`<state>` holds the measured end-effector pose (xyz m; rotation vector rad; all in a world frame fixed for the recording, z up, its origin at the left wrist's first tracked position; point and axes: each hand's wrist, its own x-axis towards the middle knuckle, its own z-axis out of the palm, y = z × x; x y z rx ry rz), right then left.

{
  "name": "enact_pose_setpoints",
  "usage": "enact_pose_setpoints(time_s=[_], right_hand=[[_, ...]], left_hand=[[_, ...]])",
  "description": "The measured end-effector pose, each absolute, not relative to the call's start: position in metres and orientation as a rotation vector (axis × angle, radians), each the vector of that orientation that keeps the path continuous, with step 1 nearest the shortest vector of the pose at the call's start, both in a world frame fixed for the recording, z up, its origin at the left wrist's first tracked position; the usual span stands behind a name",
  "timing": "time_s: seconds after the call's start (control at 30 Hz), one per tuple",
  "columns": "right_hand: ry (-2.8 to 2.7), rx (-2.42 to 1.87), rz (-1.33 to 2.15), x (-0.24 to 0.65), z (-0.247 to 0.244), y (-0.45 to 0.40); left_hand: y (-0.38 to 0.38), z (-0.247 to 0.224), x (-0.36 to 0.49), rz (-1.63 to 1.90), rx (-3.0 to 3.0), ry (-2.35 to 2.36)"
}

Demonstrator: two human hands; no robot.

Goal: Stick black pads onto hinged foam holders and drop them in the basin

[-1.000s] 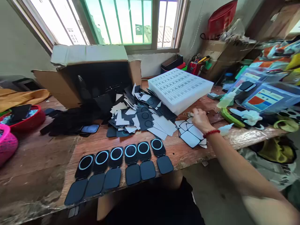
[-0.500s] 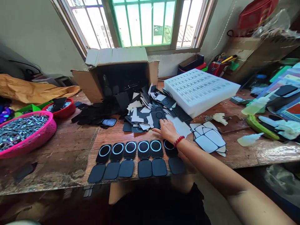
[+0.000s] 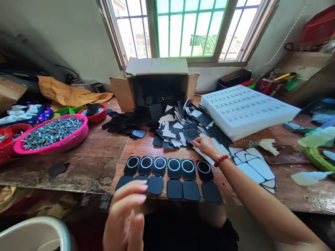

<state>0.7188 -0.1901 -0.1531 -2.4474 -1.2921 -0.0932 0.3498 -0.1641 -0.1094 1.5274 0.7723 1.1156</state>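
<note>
My right hand (image 3: 206, 145), with a red bead bracelet (image 3: 221, 160) at the wrist, pinches the edge of a black card with a ring outline (image 3: 190, 134) at the front of a loose heap of black and white cut pieces (image 3: 171, 129). My left hand (image 3: 125, 216) is raised in front of the table edge, fingers extended and thumb apart, with nothing in it. It covers part of a row of unfolded black hinged pads. Each pad has an upper panel with a white ring (image 3: 187, 169) and a plain lower panel (image 3: 191, 190).
An open cardboard box (image 3: 122, 93) stands behind the heap. To its right lies a white foam tray (image 3: 243, 111). White rounded stickers (image 3: 253, 167) lie beside my right forearm. Pink basket (image 3: 85, 130) of metal parts stands left; a pale bucket (image 3: 65, 233) is below.
My left hand has come into view at the bottom. My right hand's fingers have closed on a card in the heap. The view has swung to the left.
</note>
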Motion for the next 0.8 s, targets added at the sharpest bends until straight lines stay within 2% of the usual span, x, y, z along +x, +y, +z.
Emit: enact_pose_setpoints(time_s=[0.07, 0.17, 0.27, 0.33, 0.4, 0.53, 0.8], right_hand=[[-1.253, -2.399, -0.241, 0.713, -0.149, -0.189], [-1.274, -2.250, -0.445, 0.679, -0.141, -0.189], [-1.533, -1.983, -0.516, 0.620, -0.138, -0.198], [-1.839, -1.643, -0.564, 0.580, -0.140, -0.207], [-1.904, -1.471, -0.512, 0.552, -0.143, -0.215], [-1.673, -1.454, -0.344, 0.544, -0.141, -0.221], [-1.536, -1.559, -0.015, 0.566, -0.136, -0.216]], left_hand=[[-0.155, -0.112, 0.365, 1.045, 1.452, 0.715], [-0.143, -0.114, 0.387, 0.730, 1.133, 0.700], [-0.136, -0.118, 0.406, 0.500, 0.744, 0.633], [-0.131, -0.124, 0.416, 0.483, 0.602, 0.613], [-0.128, -0.131, 0.421, 0.556, 0.578, 0.655], [-0.127, -0.141, 0.421, 0.685, 0.646, 0.807], [-0.139, -0.132, 0.412, 0.565, 0.796, 0.601]])
